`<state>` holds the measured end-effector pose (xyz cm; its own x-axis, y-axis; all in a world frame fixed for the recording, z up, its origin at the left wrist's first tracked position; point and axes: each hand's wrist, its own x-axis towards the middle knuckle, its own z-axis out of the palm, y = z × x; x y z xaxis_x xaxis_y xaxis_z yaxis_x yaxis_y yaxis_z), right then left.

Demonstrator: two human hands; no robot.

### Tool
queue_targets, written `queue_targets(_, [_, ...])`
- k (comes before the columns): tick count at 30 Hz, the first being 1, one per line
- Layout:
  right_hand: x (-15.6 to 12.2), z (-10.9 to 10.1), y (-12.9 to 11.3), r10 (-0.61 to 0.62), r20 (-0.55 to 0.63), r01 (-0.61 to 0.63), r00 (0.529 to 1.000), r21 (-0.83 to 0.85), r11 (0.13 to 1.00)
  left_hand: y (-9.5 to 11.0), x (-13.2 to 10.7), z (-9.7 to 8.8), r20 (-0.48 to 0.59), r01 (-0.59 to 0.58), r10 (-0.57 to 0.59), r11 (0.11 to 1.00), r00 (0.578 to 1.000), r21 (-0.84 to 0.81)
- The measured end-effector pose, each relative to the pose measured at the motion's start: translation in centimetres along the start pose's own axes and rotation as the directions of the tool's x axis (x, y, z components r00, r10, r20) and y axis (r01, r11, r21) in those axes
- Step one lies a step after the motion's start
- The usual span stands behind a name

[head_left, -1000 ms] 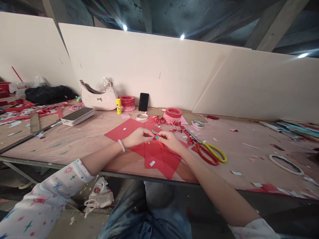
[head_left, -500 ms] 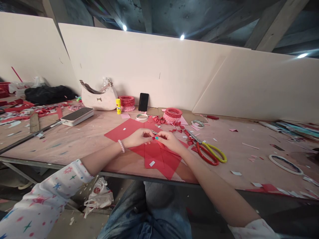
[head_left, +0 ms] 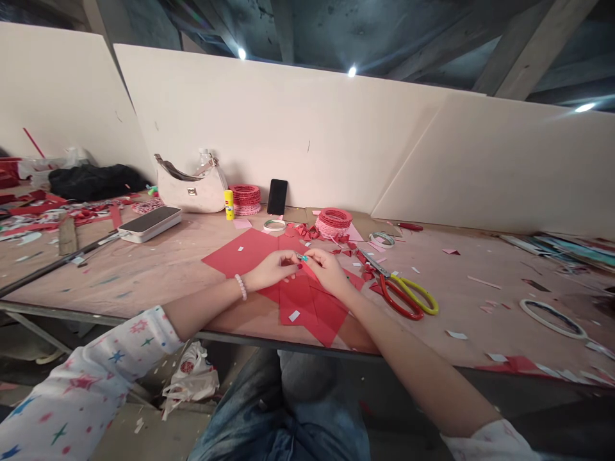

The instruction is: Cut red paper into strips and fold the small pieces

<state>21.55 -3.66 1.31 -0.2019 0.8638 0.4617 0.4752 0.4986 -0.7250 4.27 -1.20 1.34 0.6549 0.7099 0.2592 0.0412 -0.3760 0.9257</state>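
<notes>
My left hand [head_left: 273, 269] and my right hand [head_left: 327, 269] meet above the table, their fingertips pinching a small folded piece of red paper [head_left: 300, 264]. Most of that piece is hidden by my fingers. Below my hands lie overlapping red paper sheets [head_left: 298, 301] with small white tabs on them. Several small red folded pieces [head_left: 307, 232] are scattered beyond my fingertips. To the right of my right hand rest large scissors [head_left: 401, 294] with one red and one yellow handle. A pink bead bracelet [head_left: 241, 287] circles my left wrist.
Stacked red and pink paper coils [head_left: 333, 222], a glue stick [head_left: 229, 205], a phone [head_left: 277, 196], a white handbag [head_left: 191, 187] and a power bank [head_left: 150, 225] stand at the back. Tape rolls [head_left: 552, 318] and paper scraps lie on the table. A board wall stands behind.
My hands have shifted slightly to the right, and my fingers have turned the small red piece, with the right thumb's painted nail now showing higher up. The table items have not moved.
</notes>
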Motion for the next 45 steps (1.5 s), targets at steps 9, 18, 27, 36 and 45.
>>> queue_targets(9, [-0.2,-0.6,-0.8,0.037,0.042,-0.041,0.998,0.114,0.993,0.1,0.0,0.0,-0.129,0.03,-0.035,0.999,0.991,-0.041])
queue_targets(18, [-0.2,-0.8,-0.7,0.133,0.115,-0.156,0.984,0.214,0.964,0.1,0.0,-0.1,-0.167,0.061,-0.075,0.994,0.983,-0.087])
queue_targets(27, [-0.1,-0.8,-0.8,0.17,0.088,-0.184,0.982,0.201,0.962,-0.2,0.1,0.0,-0.222,0.113,-0.143,0.983,0.964,-0.142])
queue_targets(36, [0.1,-0.8,-0.1,0.238,0.044,-0.241,0.97,0.225,0.944,-0.2,0.2,0.0,-0.274,0.151,-0.202,0.969,0.94,-0.194])
queue_targets(45, [0.0,-0.6,0.2,0.231,0.079,-0.243,0.97,0.244,0.939,-0.3,0.3,0.0,-0.282,0.164,-0.226,0.96,0.932,-0.228])
